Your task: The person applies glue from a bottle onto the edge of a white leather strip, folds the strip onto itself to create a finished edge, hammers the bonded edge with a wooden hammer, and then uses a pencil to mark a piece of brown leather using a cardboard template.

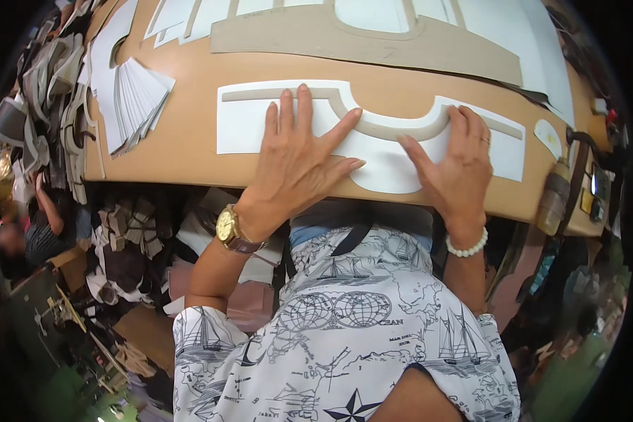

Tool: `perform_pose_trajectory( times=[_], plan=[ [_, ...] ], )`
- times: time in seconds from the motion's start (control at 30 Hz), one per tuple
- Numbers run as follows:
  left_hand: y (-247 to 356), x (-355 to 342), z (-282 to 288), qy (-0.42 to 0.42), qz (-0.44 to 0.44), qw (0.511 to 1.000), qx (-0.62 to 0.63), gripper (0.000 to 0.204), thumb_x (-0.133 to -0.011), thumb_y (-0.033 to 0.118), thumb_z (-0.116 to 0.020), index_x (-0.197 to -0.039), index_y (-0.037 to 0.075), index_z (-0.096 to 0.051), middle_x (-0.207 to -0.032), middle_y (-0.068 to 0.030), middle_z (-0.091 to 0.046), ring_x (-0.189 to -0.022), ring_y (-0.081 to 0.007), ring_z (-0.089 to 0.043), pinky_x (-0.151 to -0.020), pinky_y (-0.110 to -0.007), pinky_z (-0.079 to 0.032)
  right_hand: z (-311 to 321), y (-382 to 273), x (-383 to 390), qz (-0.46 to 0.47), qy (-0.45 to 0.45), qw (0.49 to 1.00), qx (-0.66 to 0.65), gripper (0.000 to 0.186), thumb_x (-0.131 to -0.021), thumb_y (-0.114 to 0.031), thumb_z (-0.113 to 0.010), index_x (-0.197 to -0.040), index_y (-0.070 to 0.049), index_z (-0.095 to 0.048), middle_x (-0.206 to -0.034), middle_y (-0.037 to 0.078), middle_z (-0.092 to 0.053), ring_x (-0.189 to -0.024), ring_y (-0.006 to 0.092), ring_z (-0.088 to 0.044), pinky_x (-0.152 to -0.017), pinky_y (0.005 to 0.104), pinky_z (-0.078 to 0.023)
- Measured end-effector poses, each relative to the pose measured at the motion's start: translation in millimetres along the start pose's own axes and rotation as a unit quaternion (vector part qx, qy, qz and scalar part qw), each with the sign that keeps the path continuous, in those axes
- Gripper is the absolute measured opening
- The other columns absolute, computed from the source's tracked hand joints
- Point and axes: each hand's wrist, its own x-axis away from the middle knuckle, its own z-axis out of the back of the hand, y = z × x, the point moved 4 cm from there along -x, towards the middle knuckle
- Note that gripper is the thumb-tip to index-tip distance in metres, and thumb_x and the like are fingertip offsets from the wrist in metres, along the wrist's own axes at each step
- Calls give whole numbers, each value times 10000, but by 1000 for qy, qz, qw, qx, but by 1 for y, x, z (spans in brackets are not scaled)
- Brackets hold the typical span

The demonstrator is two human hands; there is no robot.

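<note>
Shirt [373, 352] printed with ships and maps fills the foreground as a person works at a bench [169, 158], a gold-toned watch [226, 225] on the left wrist and a pale beaded bracelet [469, 247] on the right. Both hands lie on a white panel [394, 169] near the bench's front edge, its rounded lower part reaching toward the person. The left hand [292, 162] rests palm down, its grip apart and fingers spread, index fingertip on the grey strip [390, 132] that follows the panel's curved upper edge. The right hand [459, 165], its grip also apart, sets its fingertips at the strip's right side, thumb held away near the curve. A bottle [553, 197] stands to the right; at left, white sheets [141, 98] fan out. Beyond the panel lies a large grey-brown board [281, 42] with a curved cutout, backed by white pieces [527, 35] at the far side.
</note>
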Motion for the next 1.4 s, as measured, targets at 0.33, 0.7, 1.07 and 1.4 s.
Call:
perform_pose_trajectory(
  times=[0.33,0.7,1.07,1.4],
  plan=[
    [1,0,-2,-46,-18,999,-8,531,-901,520,-453,-1382,296,-436,-1333,-343,-355,-1212,-509,-382,-1000,-549,-301,-14,-8,4,-49,44,994,90,825,-687,-603,-670,-1260,-35,-493,-1035,175,-514,-1010,368,-480,-810,464,-401],
    [22,-19,2,5,-11,1000,-13,396,-911,319,-523,-1288,200,-537,-1327,-228,-430,-1252,-397,-396,-1014,-593,-276,-4,31,6,-44,65,996,-31,459,-792,-266,-659,-1195,-66,-570,-975,94,-604,-945,283,-560,-787,414,-440],
    [81,-78,-33,95,-210,970,77,391,-791,43,-507,-1173,-13,-568,-1233,-103,-533,-1211,-264,-453,-1036,-590,-273,3,34,9,15,64,998,-23,357,-807,-76,-501,-1149,5,-567,-1072,124,-633,-1042,290,-570,-904,395,-423],
    [83,-80,-27,57,-201,975,77,382,-800,-6,-495,-1174,30,-568,-1244,-67,-548,-1188,-242,-478,-1074,-595,-209,31,127,21,-44,50,997,24,365,-836,-22,-430,-1179,12,-550,-1073,164,-637,-1000,310,-606,-964,433,-411]
  ],
)
